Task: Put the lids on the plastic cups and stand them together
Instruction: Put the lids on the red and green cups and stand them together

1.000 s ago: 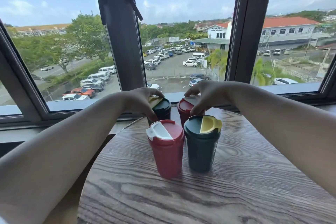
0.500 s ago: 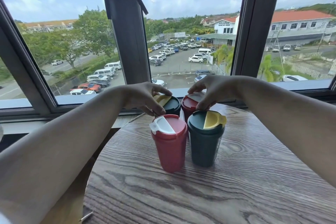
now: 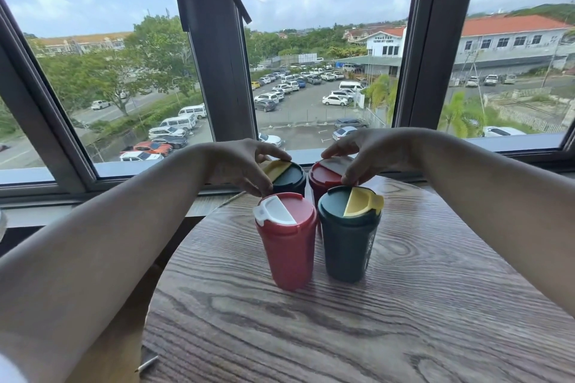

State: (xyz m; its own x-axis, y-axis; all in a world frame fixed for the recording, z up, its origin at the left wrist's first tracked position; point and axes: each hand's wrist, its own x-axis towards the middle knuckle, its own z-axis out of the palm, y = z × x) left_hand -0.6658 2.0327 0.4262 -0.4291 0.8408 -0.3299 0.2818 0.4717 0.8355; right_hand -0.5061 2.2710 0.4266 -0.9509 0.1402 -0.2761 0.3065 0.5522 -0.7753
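Several lidded plastic cups stand close together on the round wooden table (image 3: 404,305). In front are a red cup (image 3: 287,246) with a white flap and a dark green cup (image 3: 348,239) with a yellow flap. Behind them stand a second green cup (image 3: 291,179) and a second red cup (image 3: 323,177). My left hand (image 3: 242,165) grips the lid of the rear green cup, fingers around its rim. My right hand (image 3: 370,152) rests over the lid of the rear red cup, fingertips on its edge.
The table's far edge meets a windowsill and a dark window frame (image 3: 214,50). A small dark object (image 3: 149,359) lies at the table's near left edge. Bare wood lies in front of and to the right of the cups.
The view has shifted slightly, so the cups sit lower and more to the right. Both hands stay on the rear cups' lids, with only small finger movement.
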